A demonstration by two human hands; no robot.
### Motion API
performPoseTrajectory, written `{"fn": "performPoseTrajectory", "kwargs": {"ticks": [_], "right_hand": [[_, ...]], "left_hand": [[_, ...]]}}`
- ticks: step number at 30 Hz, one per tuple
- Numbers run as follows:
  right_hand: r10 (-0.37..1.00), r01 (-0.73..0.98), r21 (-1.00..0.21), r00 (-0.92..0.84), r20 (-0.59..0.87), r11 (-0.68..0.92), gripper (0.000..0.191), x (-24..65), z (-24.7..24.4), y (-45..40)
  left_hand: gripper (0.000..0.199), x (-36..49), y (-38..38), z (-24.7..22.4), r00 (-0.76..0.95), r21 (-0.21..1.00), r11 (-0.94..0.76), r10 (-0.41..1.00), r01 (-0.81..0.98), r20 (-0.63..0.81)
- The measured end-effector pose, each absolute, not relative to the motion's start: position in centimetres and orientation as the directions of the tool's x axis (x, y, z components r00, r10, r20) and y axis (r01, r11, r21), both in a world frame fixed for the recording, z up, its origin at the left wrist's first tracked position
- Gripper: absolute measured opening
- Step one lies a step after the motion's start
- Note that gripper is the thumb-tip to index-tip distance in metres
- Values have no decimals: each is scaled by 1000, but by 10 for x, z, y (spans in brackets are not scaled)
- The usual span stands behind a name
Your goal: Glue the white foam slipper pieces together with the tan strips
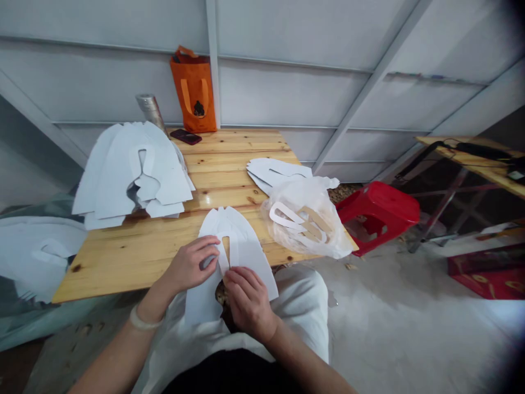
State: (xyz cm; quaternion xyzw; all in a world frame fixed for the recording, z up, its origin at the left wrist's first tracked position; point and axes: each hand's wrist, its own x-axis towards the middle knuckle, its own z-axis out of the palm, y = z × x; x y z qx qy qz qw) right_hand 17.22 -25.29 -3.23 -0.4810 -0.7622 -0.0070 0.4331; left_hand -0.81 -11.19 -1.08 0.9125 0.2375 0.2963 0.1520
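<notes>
A white dome-shaped cut-out sheet [254, 254] lies partly on the table's front edge and partly over my lap. On its middle slit sits a white U-shaped strip [233, 249], its two arms running toward me. My left hand [192, 264] is curled, with thumb and fingertips closed at the strip's left arm. Lower down, my right hand [250, 298] pinches near the strip's lower ends, its fingers bent together. The fingers partly cover what they grip.
Stacked white cut-outs [104, 169] stand at the table's left; more white cut-outs [279, 168] lie right. A clear plastic bag [283, 189] holds U-shaped strips. An orange bag [199, 87], tape rolls [151, 109] and a phone [186, 136] are behind. A red stool [381, 205] stands right.
</notes>
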Motion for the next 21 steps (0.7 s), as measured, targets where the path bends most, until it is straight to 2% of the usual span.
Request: {"fn": "performPoseTrajectory", "kwargs": {"ticks": [6,21], "right_hand": [[729,747,-394,-173,662,535,36,172,-31,-255],[735,777,-355,-194,650,519,35,171,-30,-255]], "left_hand": [[14,-6,-113,-8,731,381,-838,534,391,424],[15,-5,-112,-10,743,347,-852,516,392,426]]}}
